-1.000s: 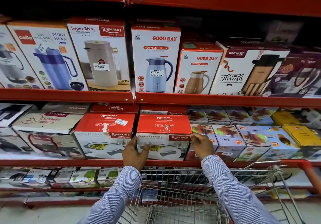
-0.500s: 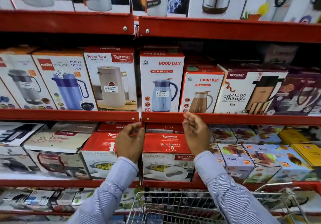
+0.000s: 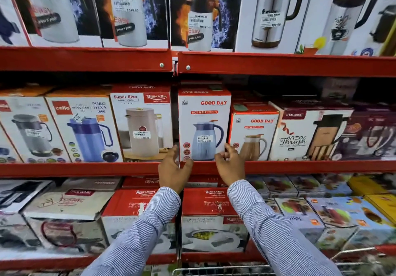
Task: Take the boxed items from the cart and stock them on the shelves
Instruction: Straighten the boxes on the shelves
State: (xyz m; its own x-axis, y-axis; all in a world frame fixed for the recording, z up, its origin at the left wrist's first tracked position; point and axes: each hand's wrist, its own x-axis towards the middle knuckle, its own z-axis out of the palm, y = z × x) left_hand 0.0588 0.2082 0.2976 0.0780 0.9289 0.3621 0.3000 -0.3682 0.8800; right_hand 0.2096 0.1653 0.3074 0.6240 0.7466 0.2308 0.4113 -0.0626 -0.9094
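A white and red Good Day box [image 3: 204, 123] picturing a blue flask stands upright on the middle red shelf [image 3: 85, 168]. My left hand [image 3: 174, 169] is at its lower left corner, one finger in the gap beside the Super Riva box [image 3: 141, 123] and the thumb on the front. My right hand [image 3: 230, 165] curls its fingers around the lower right edge, next to a smaller Good Day box [image 3: 254, 134]. Below my wrists, a red-topped Sigma Marbella box [image 3: 212, 203] rests on the lower shelf. Only the wire rim of the cart [image 3: 214, 271] shows at the bottom.
Flask boxes fill the top shelf [image 3: 278, 63] and the middle one edge to edge. A Trueware Neo Thrush box [image 3: 300, 134] leans at the right. Casserole and lunch-box cartons [image 3: 334, 215] crowd the lower shelf. A red cart handle [image 3: 383, 250] shows at lower right.
Both hands left the Sigma Marbella box on the lower shelf and rose to the middle shelf, closing on the bottom corners of the blue-flask Good Day box. The view tilted upward.
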